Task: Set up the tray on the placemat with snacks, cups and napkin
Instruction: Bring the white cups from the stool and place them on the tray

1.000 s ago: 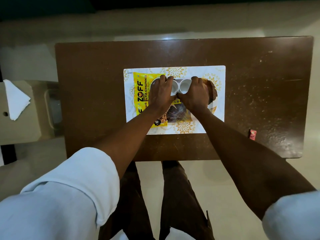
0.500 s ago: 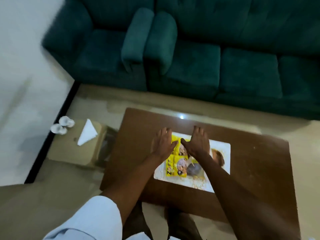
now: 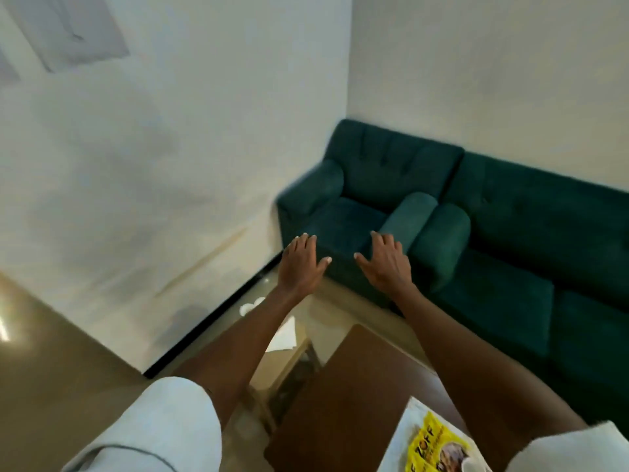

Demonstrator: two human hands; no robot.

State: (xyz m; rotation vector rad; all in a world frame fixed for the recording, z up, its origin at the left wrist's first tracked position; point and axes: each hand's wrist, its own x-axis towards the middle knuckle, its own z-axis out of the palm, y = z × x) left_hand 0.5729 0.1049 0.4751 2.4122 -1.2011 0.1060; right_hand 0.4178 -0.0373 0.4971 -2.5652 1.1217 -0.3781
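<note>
Head view, hands: left hand (image 3: 301, 264) and right hand (image 3: 384, 262) both up in the air, palms down, level with each other and apart.
Head view, fingers: fingers (image 3: 308, 241) spread and released on both hands, nothing held, nothing touched.
Head view, snack packet: yellow ZOFF snack packet (image 3: 434, 447) lies low right on the white placemat (image 3: 405, 434), only partly in frame.
Head view, cup: a white rim (image 3: 471, 466) shows at the bottom edge against the packet; too cropped to say more.
Head view, table: dark brown table (image 3: 343, 396) carries the placemat; its near-left corner juts toward the floor.
Head view, napkin: white folded napkin (image 3: 284, 335) on a low beige stand (image 3: 296, 359) left of the table, half hidden behind the left forearm.
Head view, spare cups: pale cup shapes (image 3: 252, 304) beyond the napkin, blurred, also cut by that forearm.
Head view, surroundings: green sofa (image 3: 510, 233) along the far wall behind the hands, white wall (image 3: 153, 148) at left, black skirting (image 3: 211, 318) running down to the floor (image 3: 51, 386).
Head view, sleeves: pale sleeves (image 3: 163, 430) fill the lower corners; the right one covers part of the placemat.
</note>
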